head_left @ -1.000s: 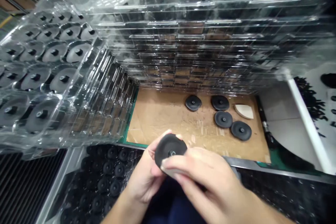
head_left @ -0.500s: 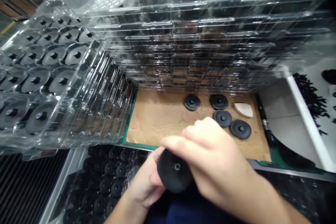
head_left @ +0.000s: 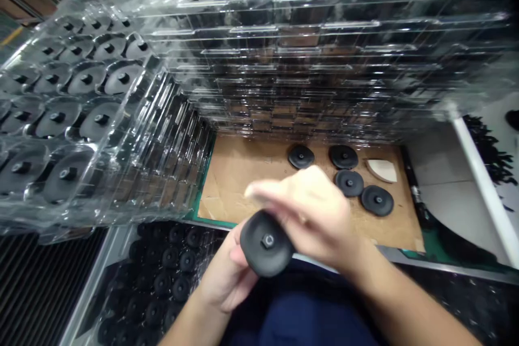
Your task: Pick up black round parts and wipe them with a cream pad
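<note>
Black disc: in front of the person, just off the near edge of the cardboard in the view, the black disc [head_left: 267,254] is raised with its face turned up to the camera
Disc's look: matt black, rounded with slightly squared sides, gently dished, a small raised boss [head_left: 268,240] at the middle with a paler ring on its top
Left hand: the left hand [head_left: 227,275] is closed on the disc's left edge, thumb showing at the rim, a grip that seems meant to leave the face uncovered
Right hand: the right hand [head_left: 320,211] is blurred, fingers partly bent, at the disc's upper right edge; whether it touches the disc or has hold of anything, I cannot tell
Cardboard: four loose discs [head_left: 377,200] lie boss up on the cardboard [head_left: 231,173], probably laid there to spare their surfaces and be within easy reach, with a pale wedge-like piece [head_left: 381,170] beside them
Clear trays: at the left, a stack of clear trays [head_left: 158,146] has one disc per pocket on top, likely so that they do not rub
Back stack: more stacked trays [head_left: 284,81] stand behind the cardboard
</note>
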`<action>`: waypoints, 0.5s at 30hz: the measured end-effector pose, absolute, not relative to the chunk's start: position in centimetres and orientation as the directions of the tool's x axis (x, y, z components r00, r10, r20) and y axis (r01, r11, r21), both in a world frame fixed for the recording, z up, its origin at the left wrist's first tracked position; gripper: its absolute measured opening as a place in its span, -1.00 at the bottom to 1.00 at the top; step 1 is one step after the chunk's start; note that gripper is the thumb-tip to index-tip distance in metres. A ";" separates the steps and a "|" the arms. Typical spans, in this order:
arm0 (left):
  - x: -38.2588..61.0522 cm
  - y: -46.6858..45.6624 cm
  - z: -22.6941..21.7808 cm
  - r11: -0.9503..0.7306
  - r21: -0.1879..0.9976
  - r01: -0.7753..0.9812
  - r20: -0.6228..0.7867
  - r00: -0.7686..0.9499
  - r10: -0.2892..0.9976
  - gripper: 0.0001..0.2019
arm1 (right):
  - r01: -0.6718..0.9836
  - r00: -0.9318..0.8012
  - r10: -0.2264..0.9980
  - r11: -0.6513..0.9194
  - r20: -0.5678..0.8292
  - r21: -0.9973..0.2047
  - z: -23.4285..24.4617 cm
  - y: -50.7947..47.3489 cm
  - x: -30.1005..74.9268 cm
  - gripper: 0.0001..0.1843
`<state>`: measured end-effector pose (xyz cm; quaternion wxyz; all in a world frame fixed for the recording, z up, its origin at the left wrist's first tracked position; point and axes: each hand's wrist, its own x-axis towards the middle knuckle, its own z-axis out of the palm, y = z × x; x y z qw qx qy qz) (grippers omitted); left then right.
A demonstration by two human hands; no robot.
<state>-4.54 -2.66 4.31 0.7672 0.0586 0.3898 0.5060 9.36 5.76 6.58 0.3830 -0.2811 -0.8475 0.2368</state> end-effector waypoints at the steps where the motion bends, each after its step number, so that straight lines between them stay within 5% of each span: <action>1: -4.6 -2.6 4.3 0.459 0.468 -0.755 -0.520 0.185 0.834 -0.34 | 0.400 -0.470 0.741 0.663 0.479 -0.633 4.9 6.2 9.6 -0.74; 7: -5.4 -2.2 4.0 0.373 0.386 -0.844 -0.516 0.137 0.845 -0.42 | 0.586 -0.446 0.856 0.499 0.261 -0.638 -4.8 4.6 10.9 -0.66; 15: -5.6 -1.8 3.5 0.323 0.403 -0.856 -0.584 0.031 0.811 -0.36 | 0.721 -0.395 0.902 0.421 0.173 -0.551 -7.1 1.6 10.8 -0.55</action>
